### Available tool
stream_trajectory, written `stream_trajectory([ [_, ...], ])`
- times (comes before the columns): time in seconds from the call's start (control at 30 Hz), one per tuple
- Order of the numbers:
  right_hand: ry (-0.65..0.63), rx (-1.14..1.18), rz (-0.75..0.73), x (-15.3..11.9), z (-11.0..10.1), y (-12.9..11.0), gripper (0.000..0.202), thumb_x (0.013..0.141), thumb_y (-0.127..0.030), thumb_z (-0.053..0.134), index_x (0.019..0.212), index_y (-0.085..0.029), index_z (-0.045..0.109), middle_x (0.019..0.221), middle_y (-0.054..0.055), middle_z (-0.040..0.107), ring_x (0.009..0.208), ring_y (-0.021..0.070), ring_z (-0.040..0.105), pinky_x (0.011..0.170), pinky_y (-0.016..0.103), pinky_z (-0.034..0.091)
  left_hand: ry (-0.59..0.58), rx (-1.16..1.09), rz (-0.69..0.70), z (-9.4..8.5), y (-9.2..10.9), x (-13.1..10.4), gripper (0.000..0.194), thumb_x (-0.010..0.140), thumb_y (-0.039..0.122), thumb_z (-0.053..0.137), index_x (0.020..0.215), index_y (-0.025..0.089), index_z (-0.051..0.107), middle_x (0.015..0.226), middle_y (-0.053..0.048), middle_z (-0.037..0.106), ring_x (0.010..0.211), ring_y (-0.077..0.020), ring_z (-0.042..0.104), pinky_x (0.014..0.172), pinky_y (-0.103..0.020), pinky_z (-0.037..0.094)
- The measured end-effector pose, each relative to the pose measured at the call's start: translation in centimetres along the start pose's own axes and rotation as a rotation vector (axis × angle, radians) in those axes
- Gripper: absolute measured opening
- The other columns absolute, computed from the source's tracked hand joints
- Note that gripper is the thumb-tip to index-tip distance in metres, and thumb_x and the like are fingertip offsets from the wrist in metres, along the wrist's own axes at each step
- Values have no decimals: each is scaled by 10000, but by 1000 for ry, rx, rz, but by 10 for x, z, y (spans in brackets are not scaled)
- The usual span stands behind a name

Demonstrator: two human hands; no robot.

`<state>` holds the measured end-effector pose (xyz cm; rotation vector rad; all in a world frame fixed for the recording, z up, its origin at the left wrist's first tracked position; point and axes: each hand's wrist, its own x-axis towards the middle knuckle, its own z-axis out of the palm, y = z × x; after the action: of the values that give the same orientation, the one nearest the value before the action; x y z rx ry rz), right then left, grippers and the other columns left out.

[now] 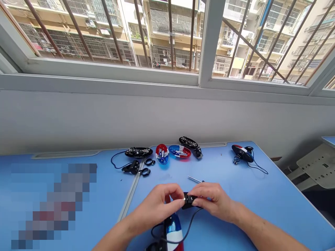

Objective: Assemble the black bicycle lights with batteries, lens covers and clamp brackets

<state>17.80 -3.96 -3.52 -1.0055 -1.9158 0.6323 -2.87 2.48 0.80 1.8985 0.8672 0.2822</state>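
Pinching a small black part (pixel 188 202) from opposite sides, left-hand fingers (pixel 174 206) and right-hand fingers (pixel 202 191) nearly meet.

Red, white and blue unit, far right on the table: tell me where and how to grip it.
Probably best across the middle of the unit, from above: its long body tapers toward both ends. A ring lies at its near side, and the cord trails right: avoid both.
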Motion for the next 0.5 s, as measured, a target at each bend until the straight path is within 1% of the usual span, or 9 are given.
stream_trajectory([
  [0.07, -3, -7, -11, 0, 0, -1, 310, 964, -409, 507, 1004, -197, 730, 865, 77, 735, 798, 171, 681, 732, 266, 557, -52, -87, -76, 0, 0, 1, 244, 770, 404, 533, 684, 190, 610, 668, -7, 623, 664, -191, 544, 617, -265, 406],
  [0.13, -4, -16, -23, 0, 1, -2, 307, 972, -401, 493, 1017, -200, 721, 875, 79, 735, 798, 167, 680, 728, 264, 558, -86, -160, -106, 1, 0, 2, 277, 771, 435, 521, 651, 193, 583, 647, -8, 615, 681, -201, 565, 647, -273, 425],
  [0.23, 10, -20, -40, 1, 1, -2, 308, 979, -394, 479, 1030, -194, 709, 875, 83, 735, 797, 169, 677, 736, 274, 559, -68, -200, -85, 3, -1, 2, 276, 769, 442, 519, 646, 199, 562, 658, -4, 606, 713, -207, 568, 685, -278, 435],
  [0.4, 44, -21, -24, 1, 2, -2, 295, 972, -400, 492, 993, -208, 715, 846, 68, 734, 782, 168, 673, 725, 272, 555, -21, -220, -3, 4, -1, 4, 247, 792, 403, 509, 663, 195, 543, 679, -1, 574, 721, -195, 522, 697, -285, 421],
  [0.5, 69, -14, -22, 1, 3, -2, 310, 969, -418, 492, 983, -207, 718, 837, 65, 732, 754, 160, 673, 696, 256, 553, -11, -205, 8, 3, -1, 4, 219, 781, 377, 530, 677, 187, 560, 673, 10, 543, 696, -179, 483, 660, -273, 391],
])
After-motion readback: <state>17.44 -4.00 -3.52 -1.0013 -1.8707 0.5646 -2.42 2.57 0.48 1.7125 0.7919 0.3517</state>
